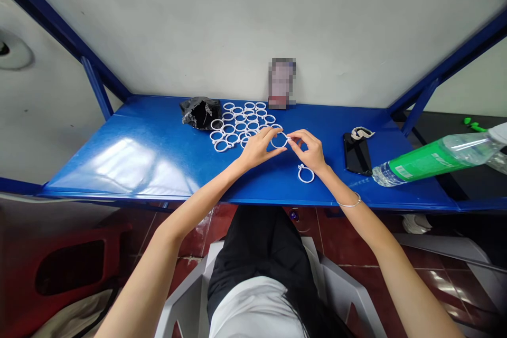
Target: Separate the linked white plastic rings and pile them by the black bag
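- White shirt fabric (253, 309) and black trousers (265, 253) fill the bottom centre, below the edge of the blue counter (158, 137).
- Near mid-frame, one white ring (279, 147) is between the hands. The right hand (308, 149) has its fingertips pinched together on the small tab at the ring's right side; the left hand (259, 148) curves half open around the left side, and whether it truly grips, I cannot tell.
- Likeliest trouble: the tab is tiny, so a slack pinch could let the ring spring away.
- A loose ring (306, 181) lies below the right hand, near the counter's front edge; a dragging wrist could sweep it off.
- Left of centre, the ring cluster (240, 130) sits right behind the left hand, so a knuckle could scatter it.
- At right, the bottle (428, 161) stands just beside the phone (357, 153); an elbow swung wide might topple it.
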### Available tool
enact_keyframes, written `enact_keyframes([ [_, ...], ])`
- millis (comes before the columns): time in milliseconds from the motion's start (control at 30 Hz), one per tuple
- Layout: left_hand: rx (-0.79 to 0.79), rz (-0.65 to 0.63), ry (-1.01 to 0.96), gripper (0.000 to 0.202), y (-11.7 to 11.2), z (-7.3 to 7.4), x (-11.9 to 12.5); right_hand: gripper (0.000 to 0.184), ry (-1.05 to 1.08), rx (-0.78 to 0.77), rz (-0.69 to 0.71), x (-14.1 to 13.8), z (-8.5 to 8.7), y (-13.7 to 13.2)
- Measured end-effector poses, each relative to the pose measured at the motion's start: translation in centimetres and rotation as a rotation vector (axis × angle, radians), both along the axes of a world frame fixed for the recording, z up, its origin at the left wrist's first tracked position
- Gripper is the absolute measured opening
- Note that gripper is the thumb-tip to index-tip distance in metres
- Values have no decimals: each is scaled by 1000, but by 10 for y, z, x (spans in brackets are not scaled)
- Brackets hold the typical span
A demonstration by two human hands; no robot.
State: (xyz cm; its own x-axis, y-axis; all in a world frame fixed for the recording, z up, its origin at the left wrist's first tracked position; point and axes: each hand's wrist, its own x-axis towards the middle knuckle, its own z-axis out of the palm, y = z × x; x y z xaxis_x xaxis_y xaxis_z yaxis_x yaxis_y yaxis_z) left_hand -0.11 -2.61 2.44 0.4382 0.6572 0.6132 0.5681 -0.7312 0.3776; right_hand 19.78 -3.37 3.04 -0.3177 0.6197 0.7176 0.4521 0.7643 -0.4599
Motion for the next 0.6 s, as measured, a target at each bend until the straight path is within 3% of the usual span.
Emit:
enact_keyframes([
  [300, 1, 27, 42, 45, 2, -1, -1, 15, 31, -16, -7, 0, 1, -1],
  [600, -258, -160, -180, 46, 0, -18, 12, 14, 79, -123, 63, -5, 0, -4],
])
